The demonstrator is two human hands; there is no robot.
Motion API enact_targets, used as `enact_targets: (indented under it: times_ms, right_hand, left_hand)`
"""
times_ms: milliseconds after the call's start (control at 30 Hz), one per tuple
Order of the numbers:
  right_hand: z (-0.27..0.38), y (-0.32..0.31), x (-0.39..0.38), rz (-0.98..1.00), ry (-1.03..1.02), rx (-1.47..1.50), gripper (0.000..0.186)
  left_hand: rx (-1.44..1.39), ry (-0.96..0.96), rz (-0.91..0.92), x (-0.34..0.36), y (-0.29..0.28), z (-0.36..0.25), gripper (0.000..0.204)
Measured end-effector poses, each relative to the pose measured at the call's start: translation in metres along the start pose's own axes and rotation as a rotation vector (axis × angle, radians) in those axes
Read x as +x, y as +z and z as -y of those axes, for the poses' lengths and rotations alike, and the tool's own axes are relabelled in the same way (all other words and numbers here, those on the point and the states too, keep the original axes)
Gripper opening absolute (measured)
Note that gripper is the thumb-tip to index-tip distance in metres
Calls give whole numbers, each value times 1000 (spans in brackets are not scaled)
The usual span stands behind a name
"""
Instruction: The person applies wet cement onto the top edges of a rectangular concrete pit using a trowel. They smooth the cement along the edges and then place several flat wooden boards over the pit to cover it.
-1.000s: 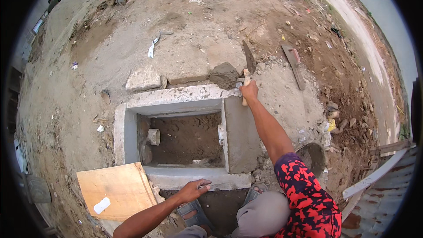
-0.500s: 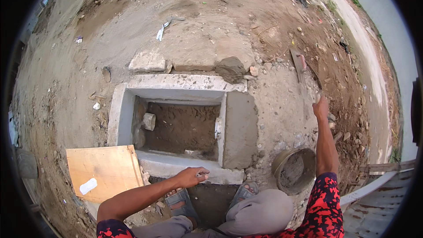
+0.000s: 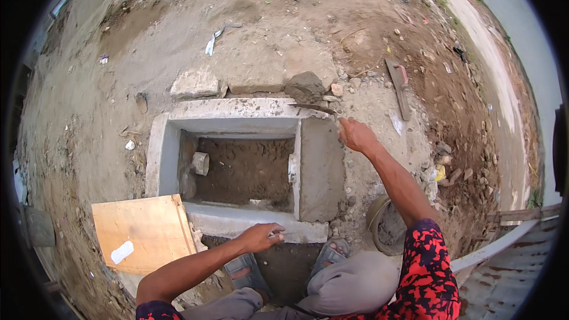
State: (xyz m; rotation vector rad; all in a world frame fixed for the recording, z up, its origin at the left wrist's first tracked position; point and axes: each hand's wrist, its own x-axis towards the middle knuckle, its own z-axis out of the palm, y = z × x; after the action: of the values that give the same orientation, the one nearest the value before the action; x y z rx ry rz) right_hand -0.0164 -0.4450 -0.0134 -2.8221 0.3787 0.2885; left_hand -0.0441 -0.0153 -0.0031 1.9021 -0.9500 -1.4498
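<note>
Moved right hand (image 3: 358, 135) and trowel (image 3: 313, 108) from the far right of the frame, half a second ago, to just above and right of the middle. Kept left hand (image 3: 259, 238) in about the same spot, low in the middle.

Holding the trowel in the right hand, with fingers (image 3: 346, 128) clamped on its mostly hidden handle. Pointing it left, over the top right corner of a concrete box (image 3: 157, 154). Hard to tell if touching the box or just above it. Bending the fingers of the left hand, right by the bottom wall of the box. Cannot tell if pressed together or a bit apart.

Just above the trowel, a dark wet lump (image 3: 304, 86). Down the right side of the box, a smooth gray strip (image 3: 321, 169). Inside the box, brown dirt (image 3: 246, 172), with a pale pipe end (image 3: 201, 163) on the left. Top left of the box, a big stone block (image 3: 194, 83).

At upper right, a long flat tool (image 3: 397, 90) with a reddish handle, lying on the ground (image 3: 364, 172). At lower right, a bucket (image 3: 372, 225) with gray mix (image 3: 391, 228) inside, partly behind the right arm (image 3: 400, 184). At lower left, a wooden board (image 3: 142, 225) with a white patch (image 3: 122, 252). At the bottom, gray pants (image 3: 355, 284).
</note>
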Motion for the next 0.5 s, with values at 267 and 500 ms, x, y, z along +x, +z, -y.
enact_targets:
  times_ms: [267,500]
  right_hand:
    - [-29,10,-3,-166,74,-33,34]
    - [-26,-8,-3,-99,69,-98,33]
  left_hand:
    - [-52,-117,5,-34,8,25,49]
    - [-68,-86,-17,-37,10,34,49]
